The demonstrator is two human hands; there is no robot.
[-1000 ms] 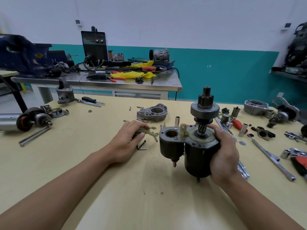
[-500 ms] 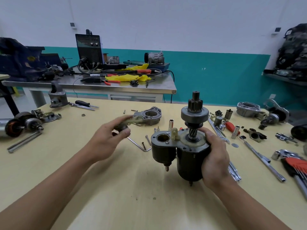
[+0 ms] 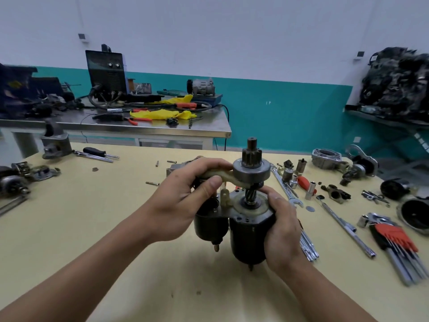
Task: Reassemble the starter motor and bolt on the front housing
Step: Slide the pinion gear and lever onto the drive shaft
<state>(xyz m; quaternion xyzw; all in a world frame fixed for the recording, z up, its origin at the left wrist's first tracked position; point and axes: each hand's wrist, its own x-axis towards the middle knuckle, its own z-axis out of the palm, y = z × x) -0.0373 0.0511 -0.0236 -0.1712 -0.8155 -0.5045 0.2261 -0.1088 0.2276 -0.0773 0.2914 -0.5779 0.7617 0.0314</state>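
A black starter motor (image 3: 249, 238) stands upright above the yellow table, its pinion gear (image 3: 251, 155) and drive clutch on top of the shaft. My right hand (image 3: 282, 226) grips the motor body from the right, thumb near the shaft. My left hand (image 3: 185, 203) pinches a cream plastic shift fork (image 3: 220, 175), whose forked end sits under the clutch collar. The solenoid (image 3: 210, 225) hangs at the motor's left, partly hidden by my left hand. The grey front housing (image 3: 173, 169) lies behind my left hand, mostly covered.
Wrenches (image 3: 286, 188), sockets, a ratchet extension (image 3: 343, 225) and a red hex key set (image 3: 395, 240) lie to the right. Another housing (image 3: 326, 156) and parts are at far right. Loose bolts (image 3: 152, 183), a screwdriver (image 3: 97, 151) and motor parts (image 3: 14, 182) lie on the left.
My left hand lifted the shift fork from the table and brought it right, up to the drive clutch. The motor stayed in my right hand.
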